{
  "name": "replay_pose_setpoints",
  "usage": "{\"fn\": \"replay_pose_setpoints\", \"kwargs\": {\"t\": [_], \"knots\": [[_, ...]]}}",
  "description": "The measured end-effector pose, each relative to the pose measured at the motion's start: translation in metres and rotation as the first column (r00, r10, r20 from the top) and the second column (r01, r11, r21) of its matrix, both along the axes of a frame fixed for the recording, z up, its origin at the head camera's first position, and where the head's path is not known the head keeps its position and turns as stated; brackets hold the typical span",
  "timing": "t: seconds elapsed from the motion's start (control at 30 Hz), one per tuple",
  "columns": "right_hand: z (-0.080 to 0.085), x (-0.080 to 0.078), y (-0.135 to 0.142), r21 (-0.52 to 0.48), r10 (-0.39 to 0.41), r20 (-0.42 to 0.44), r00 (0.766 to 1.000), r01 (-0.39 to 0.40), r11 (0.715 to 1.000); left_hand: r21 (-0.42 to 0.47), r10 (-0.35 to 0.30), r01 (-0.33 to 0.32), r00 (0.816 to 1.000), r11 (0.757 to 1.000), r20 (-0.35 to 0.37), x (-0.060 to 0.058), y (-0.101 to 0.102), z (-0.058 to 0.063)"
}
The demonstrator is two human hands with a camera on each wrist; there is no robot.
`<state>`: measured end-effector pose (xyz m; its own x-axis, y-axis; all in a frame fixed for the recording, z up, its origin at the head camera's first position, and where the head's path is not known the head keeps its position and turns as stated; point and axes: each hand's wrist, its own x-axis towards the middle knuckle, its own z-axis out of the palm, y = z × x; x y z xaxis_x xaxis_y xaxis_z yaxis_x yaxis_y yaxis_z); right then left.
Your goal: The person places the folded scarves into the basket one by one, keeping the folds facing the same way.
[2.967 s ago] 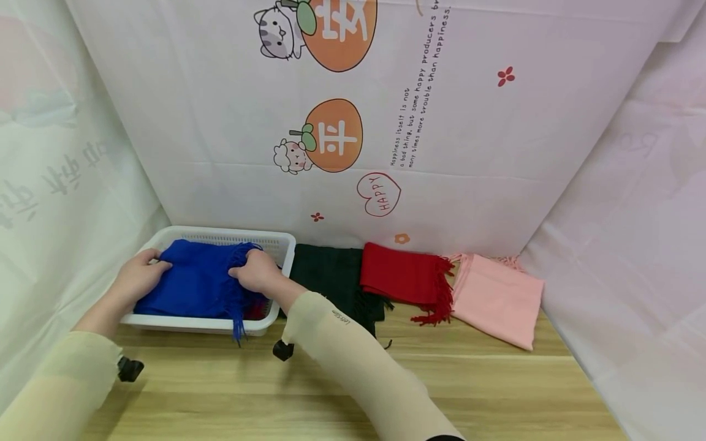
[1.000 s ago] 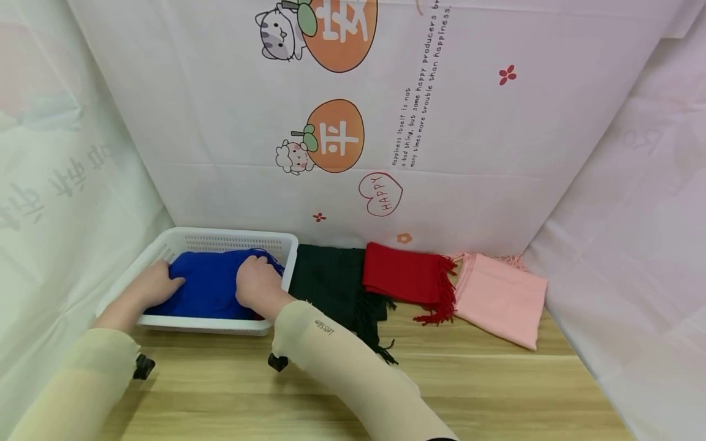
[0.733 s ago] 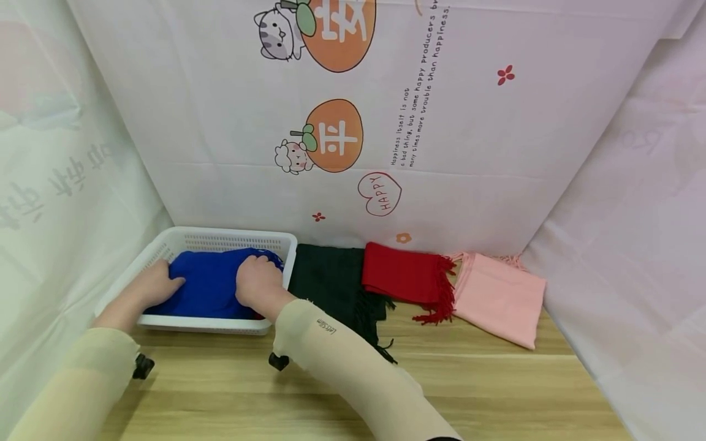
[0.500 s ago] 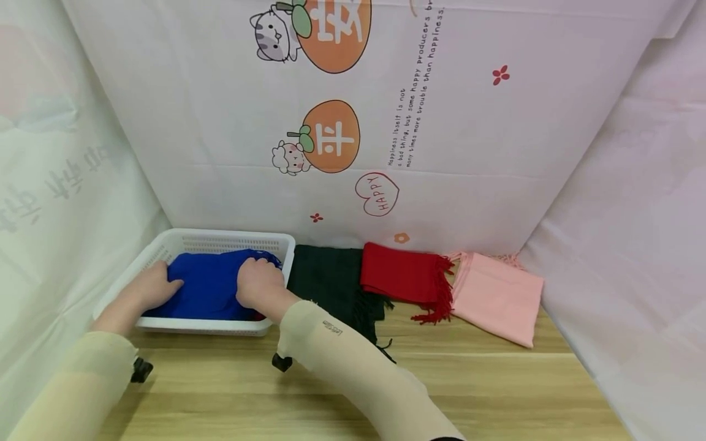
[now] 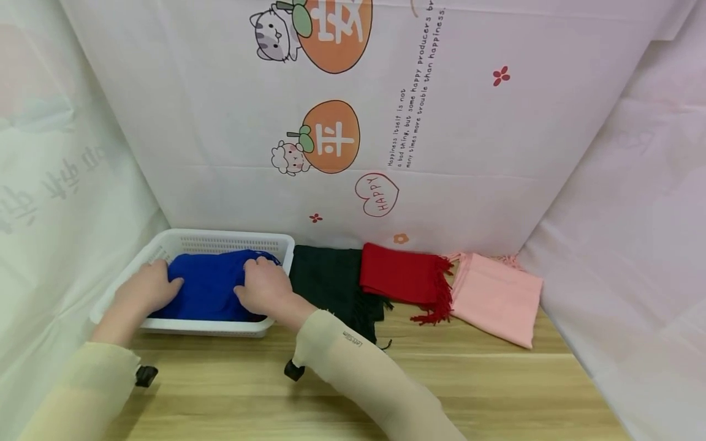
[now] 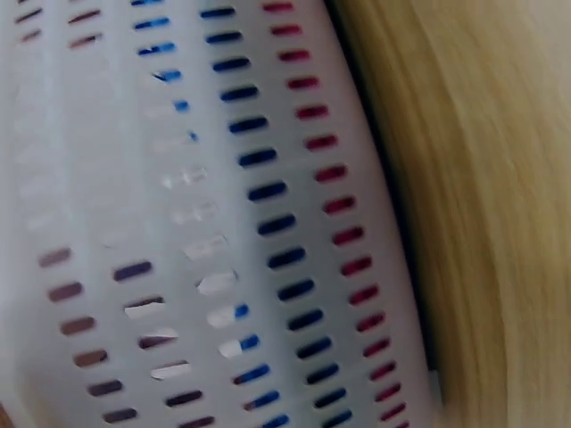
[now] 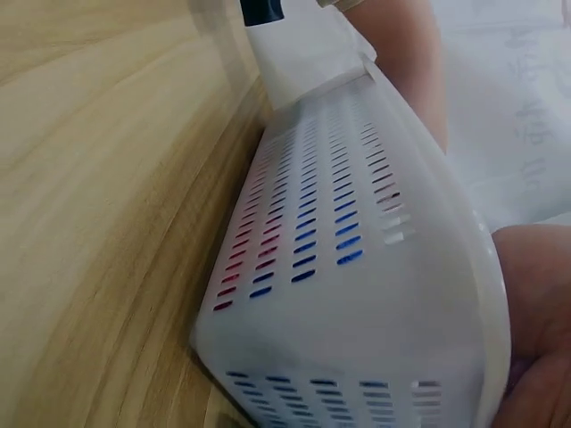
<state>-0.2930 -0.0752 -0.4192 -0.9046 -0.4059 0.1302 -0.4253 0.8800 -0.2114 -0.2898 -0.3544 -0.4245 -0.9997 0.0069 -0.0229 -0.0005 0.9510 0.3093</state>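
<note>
A folded blue scarf (image 5: 206,282) lies in a white plastic basket (image 5: 198,327) at the left of the table. My left hand (image 5: 144,288) grips the scarf's left end, thumb on top; its other fingertips are hidden behind that edge. At the fringed right end my right hand (image 5: 267,288) rests on the scarf, thumb spread away from relaxed fingers whose tips are partly hidden. Red shows through the lower slots of the basket wall (image 7: 393,312) in the right wrist view, and blue above it. The left wrist view shows mostly the slotted basket wall (image 6: 161,214).
Right of the basket, a row of folded scarves lies along the back of the wooden table (image 5: 469,392): dark green (image 5: 325,278), red (image 5: 399,275) and pink (image 5: 499,300). The green one nearly meets the basket. White printed cloth (image 5: 441,122) walls in the back and sides.
The blue scarf has gone down into the basket, its fringe no longer hanging over the front rim. My right hand has since loosened from a fist and shifted slightly right. The left hand has barely moved lately.
</note>
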Motion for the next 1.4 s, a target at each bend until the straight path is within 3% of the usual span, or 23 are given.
{"fn": "replay_pose_setpoints", "kwargs": {"t": [0.27, 0.73, 1.03, 1.4], "knots": [[0.0, 0.009, 0.02, -0.141, 0.051, 0.01, 0.999, -0.049, 0.989, 0.008, -0.011, 0.011, 0.999, 1.0, -0.042, 0.014, 0.013, 0.007], [-0.004, 0.028, 0.057, -0.268, 0.124, -0.025, 0.992, -0.127, 0.955, 0.068, -0.042, 0.051, 0.99, 0.996, -0.134, 0.032, 0.04, 0.001], [-0.008, 0.034, 0.08, -0.298, 0.141, -0.065, 0.988, -0.154, 0.942, 0.089, -0.05, 0.066, 0.985, 0.994, -0.166, 0.038, 0.071, 0.006], [-0.014, 0.032, 0.117, -0.337, 0.132, -0.087, 0.987, -0.154, 0.929, 0.114, -0.075, 0.095, 0.983, 0.989, -0.169, 0.038, 0.096, 0.001]]}}
